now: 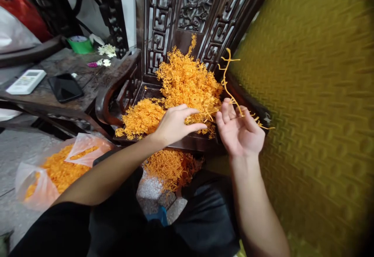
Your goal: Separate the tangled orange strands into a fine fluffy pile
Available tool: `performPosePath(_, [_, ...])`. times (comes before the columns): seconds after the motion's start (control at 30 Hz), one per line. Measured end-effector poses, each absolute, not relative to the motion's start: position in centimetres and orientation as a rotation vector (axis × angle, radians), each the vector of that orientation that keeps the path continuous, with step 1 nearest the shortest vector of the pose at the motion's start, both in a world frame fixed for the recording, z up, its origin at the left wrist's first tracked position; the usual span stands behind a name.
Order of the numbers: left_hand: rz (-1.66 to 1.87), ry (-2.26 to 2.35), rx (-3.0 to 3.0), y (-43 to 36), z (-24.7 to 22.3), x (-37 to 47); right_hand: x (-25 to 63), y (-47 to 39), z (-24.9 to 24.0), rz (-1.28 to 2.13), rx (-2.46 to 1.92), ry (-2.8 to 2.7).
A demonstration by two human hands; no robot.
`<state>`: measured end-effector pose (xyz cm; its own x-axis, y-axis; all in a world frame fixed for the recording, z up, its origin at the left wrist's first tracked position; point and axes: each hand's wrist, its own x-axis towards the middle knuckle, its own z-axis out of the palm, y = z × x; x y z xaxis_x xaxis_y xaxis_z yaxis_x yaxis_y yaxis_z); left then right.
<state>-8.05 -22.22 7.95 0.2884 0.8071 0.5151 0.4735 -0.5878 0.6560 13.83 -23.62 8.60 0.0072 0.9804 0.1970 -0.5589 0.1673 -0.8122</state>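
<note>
My right hand [241, 130] is palm up, its thumb and fingers closed on a bare, branching orange plastic-looking stem [225, 80]. The stem rises above the fingers, and more twigs stick out past the thumb. Facing it is my left hand [178, 122], with thumb and forefinger apart and the other fingers partly hidden. A small blurred orange twig shows near its fingertips; I cannot tell whether it touches them. Behind both hands a tall heap of frilly orange sprigs [189, 78] rests on the carved wooden chair [191, 144]. A lower orange pile [143, 117] lies left of it.
Bare orange stems [169, 167] lie below the seat. On the floor at left, a plastic bag [84, 144] holds orange pieces. A side table [37, 93] carries a remote control [27, 81], a phone [66, 87] and green tape [80, 46]. A yellow textured surface [315, 93] borders the right.
</note>
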Motion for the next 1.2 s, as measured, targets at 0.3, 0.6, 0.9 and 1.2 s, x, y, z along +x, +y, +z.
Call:
performPosePath(0.3, [1.205,1.076,1.79,-21.3,8.2,-7.6,12.8,-24.5,8.8,1.24,-0.618,-1.01])
performPosePath(0.6, [0.953,1.069,1.601,-20.1,8.6,-10.1,12.3,-26.2,9.7,-0.145,-0.715,-1.177])
performPosePath(0.9, [0.575,0.796,1.262,-20.3,8.6,-10.4,10.6,-26.2,9.2,0.25,-0.836,-2.147])
performPosePath(1.2, [0.82,1.064,1.771,-19.7,9.0,-12.8,10.9,-26.4,9.3,0.159,-0.943,-2.129])
